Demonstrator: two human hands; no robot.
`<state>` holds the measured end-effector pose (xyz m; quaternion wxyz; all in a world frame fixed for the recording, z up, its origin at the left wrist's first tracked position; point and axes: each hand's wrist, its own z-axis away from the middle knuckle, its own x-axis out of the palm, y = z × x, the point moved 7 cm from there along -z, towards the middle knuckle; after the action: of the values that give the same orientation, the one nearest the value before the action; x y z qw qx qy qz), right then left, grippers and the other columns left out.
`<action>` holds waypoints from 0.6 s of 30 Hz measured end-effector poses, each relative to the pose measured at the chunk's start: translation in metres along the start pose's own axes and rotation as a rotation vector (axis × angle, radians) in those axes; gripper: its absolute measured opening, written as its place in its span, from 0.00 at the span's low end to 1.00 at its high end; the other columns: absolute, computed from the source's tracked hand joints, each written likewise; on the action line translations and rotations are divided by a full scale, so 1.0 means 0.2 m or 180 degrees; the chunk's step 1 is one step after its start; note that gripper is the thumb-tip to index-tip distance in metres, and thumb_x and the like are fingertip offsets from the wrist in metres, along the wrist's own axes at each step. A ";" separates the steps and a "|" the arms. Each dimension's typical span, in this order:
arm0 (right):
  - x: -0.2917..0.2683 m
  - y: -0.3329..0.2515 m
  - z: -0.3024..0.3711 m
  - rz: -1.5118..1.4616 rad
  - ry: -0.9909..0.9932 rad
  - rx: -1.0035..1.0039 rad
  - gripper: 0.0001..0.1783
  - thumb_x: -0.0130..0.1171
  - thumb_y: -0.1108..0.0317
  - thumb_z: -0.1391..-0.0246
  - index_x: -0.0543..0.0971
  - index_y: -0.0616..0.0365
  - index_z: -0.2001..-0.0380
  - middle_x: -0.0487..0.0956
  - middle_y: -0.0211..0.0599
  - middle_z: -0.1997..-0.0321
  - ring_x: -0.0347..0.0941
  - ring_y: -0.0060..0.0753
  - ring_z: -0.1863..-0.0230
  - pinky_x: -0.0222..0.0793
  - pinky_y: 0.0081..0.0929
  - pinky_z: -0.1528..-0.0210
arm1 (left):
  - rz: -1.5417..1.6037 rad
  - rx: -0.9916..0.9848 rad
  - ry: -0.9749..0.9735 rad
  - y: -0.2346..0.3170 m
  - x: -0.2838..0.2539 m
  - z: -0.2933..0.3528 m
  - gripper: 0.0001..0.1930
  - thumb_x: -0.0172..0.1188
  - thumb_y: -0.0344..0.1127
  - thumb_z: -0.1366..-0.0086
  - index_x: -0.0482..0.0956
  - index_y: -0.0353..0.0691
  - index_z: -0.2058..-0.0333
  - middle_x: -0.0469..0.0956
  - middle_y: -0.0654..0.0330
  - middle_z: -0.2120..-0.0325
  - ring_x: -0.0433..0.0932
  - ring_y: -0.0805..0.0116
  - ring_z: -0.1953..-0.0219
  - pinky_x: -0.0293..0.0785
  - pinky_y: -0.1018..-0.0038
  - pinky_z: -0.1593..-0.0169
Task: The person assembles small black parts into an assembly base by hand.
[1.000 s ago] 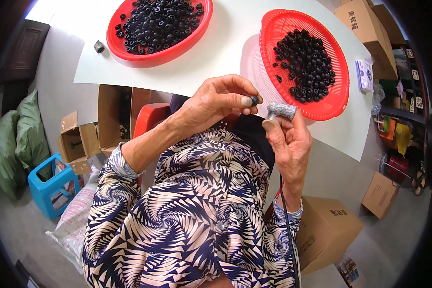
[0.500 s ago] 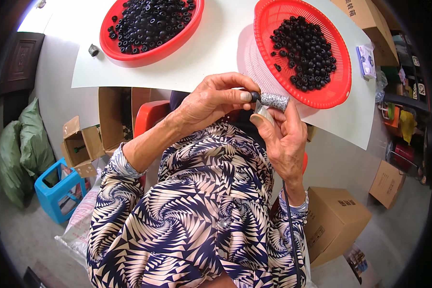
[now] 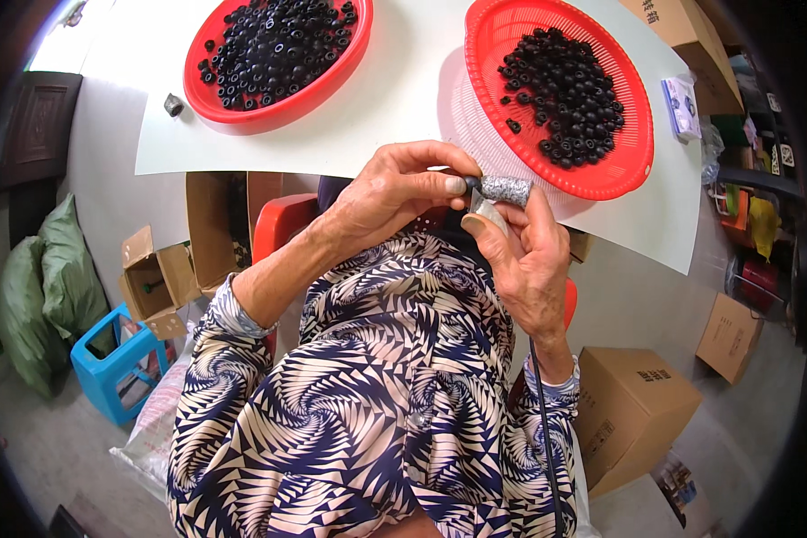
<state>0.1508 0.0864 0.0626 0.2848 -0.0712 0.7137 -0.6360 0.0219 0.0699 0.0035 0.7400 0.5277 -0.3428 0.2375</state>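
Between the thumb and fingers of my left hand (image 3: pixel 390 193) is a small round black part (image 3: pixel 470 182), mostly covered by the fingertips. My right hand (image 3: pixel 531 264) is closed around a small knife with a thick, grey speckled handle (image 3: pixel 508 189); its short, shiny blade touches or nearly touches the black part. Something pale sits by the right thumb, too small to make out. Both hands meet just over the near edge of the white table (image 3: pixel 403 99). Beyond them, a red mesh basket (image 3: pixel 635 134) and a red basin (image 3: pixel 242 124) hold many similar black parts.
A small dark piece (image 3: pixel 173 105) lies left of the basin. At the table's right edge is a small white and purple pack (image 3: pixel 681 109). Cardboard boxes (image 3: pixel 641 412), a blue stool (image 3: pixel 108 381) and green sacks (image 3: pixel 67 269) stand around the red chair (image 3: pixel 278 224).
The view has shifted slightly. Both hands keep their grips, and the knife blade has turned a little against the black part.
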 end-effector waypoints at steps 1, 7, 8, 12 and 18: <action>0.00 0.00 0.00 -0.0030 -0.0009 -0.0050 0.17 0.62 0.67 0.47 0.65 0.67 0.68 0.80 0.49 0.72 0.79 0.34 0.72 0.71 0.28 0.72 | 0.0023 -0.0003 -0.0026 0.00 0.00 0.00 0.11 0.59 0.21 0.43 0.78 0.32 0.60 0.73 0.57 0.57 0.73 0.74 0.66 0.73 0.80 0.58; 0.00 0.00 0.00 -0.0026 -0.0059 -0.0097 0.17 0.62 0.67 0.47 0.65 0.67 0.68 0.80 0.51 0.72 0.80 0.39 0.71 0.71 0.29 0.72 | 0.0033 0.0004 -0.0077 -0.01 0.00 0.00 0.11 0.58 0.21 0.42 0.79 0.32 0.60 0.74 0.57 0.57 0.74 0.73 0.65 0.73 0.79 0.58; 0.00 0.00 0.00 -0.0068 -0.0075 -0.0067 0.17 0.62 0.67 0.47 0.65 0.67 0.68 0.80 0.51 0.72 0.81 0.40 0.70 0.72 0.29 0.72 | 0.0049 0.0008 -0.0095 0.00 0.01 0.00 0.11 0.58 0.20 0.42 0.79 0.33 0.60 0.73 0.57 0.56 0.73 0.73 0.64 0.73 0.79 0.58; 0.00 0.00 0.00 -0.0020 -0.0101 -0.0031 0.17 0.62 0.67 0.47 0.65 0.67 0.68 0.80 0.50 0.72 0.81 0.40 0.70 0.73 0.29 0.71 | -0.0017 0.0012 -0.0053 0.00 0.00 0.00 0.11 0.58 0.20 0.42 0.78 0.33 0.59 0.73 0.58 0.56 0.74 0.73 0.64 0.73 0.79 0.57; 0.00 -0.01 -0.01 0.0033 -0.0095 -0.0129 0.16 0.61 0.68 0.47 0.66 0.66 0.67 0.81 0.50 0.69 0.81 0.41 0.67 0.74 0.28 0.69 | -0.0061 0.0076 -0.0125 0.00 0.01 0.00 0.11 0.57 0.20 0.42 0.78 0.33 0.59 0.72 0.58 0.56 0.73 0.73 0.62 0.73 0.79 0.56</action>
<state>0.1498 0.0871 0.0650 0.2972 -0.0828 0.7225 -0.6187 0.0229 0.0705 0.0044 0.7290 0.5443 -0.3493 0.2242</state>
